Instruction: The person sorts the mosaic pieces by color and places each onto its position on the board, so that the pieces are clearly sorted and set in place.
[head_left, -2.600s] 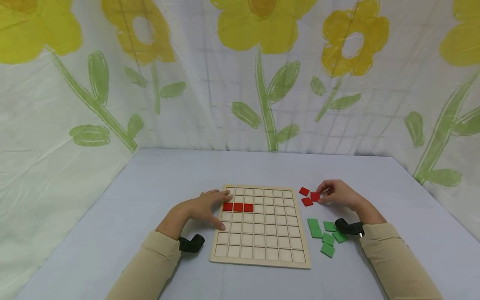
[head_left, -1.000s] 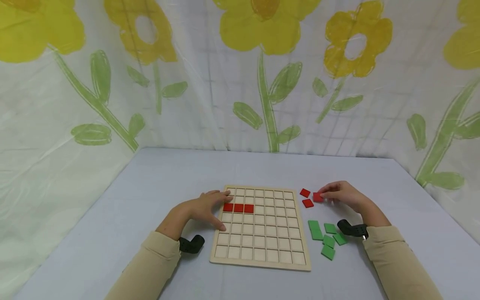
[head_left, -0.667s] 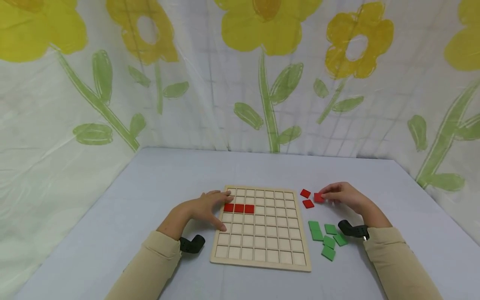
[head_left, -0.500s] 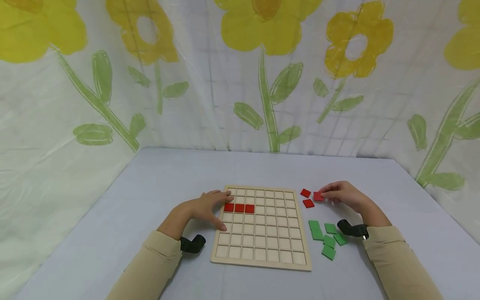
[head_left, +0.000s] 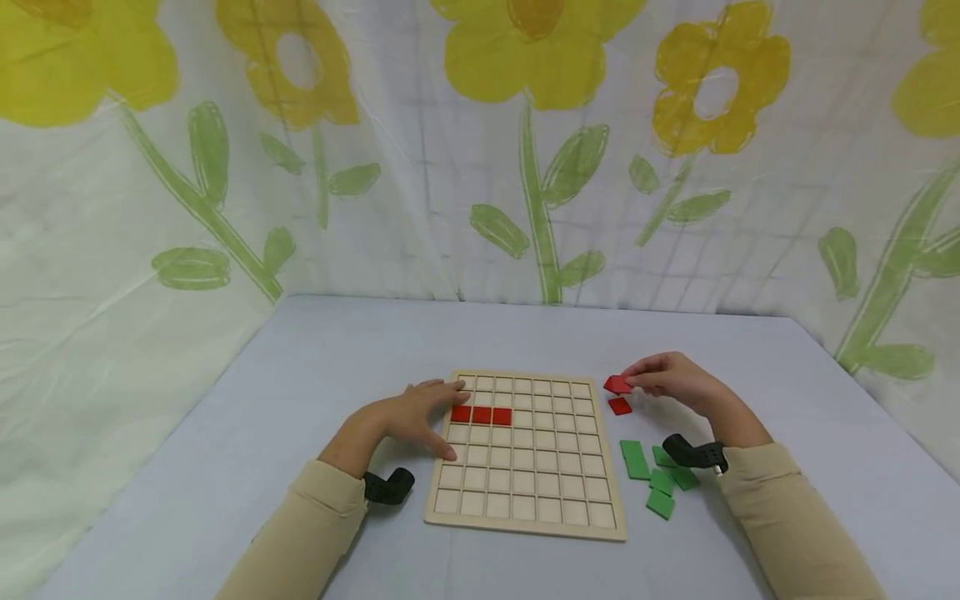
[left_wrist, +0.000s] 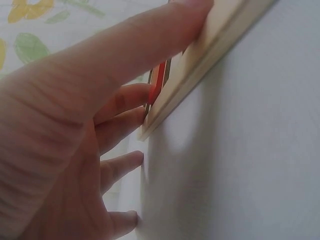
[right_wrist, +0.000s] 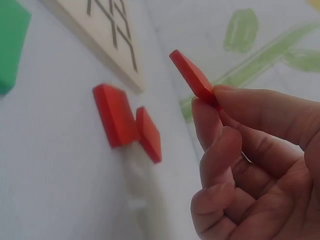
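My right hand (head_left: pixel 673 383) pinches a red square tile (right_wrist: pixel 192 77) between thumb and fingertip, lifted off the table in the right wrist view. Two more red tiles lie below it: one (right_wrist: pixel 116 116) nearer the camera and another (right_wrist: pixel 149 134) just beyond. A wooden grid board (head_left: pixel 521 531) lies flat to the left of these. Three red tiles (head_left: pixel 482 415) fill the left end of its third row. My left hand (head_left: pixel 408 418) is spread over the board's left edge, thumb and fingertips touching the wood, as the left wrist view also shows.
Several green square tiles (head_left: pixel 661 503) lie loose between the board and my right sleeve, one partly under the wrist camera (head_left: pixel 693 452). A white table (head_left: pixel 360 333) spreads around the board. Behind it hangs a curtain (head_left: pixel 420 208) painted with yellow flowers.
My right hand has raised the red tile and carried it left, so it now overlaps another loose red tile in the head view. My left hand stays on the board.
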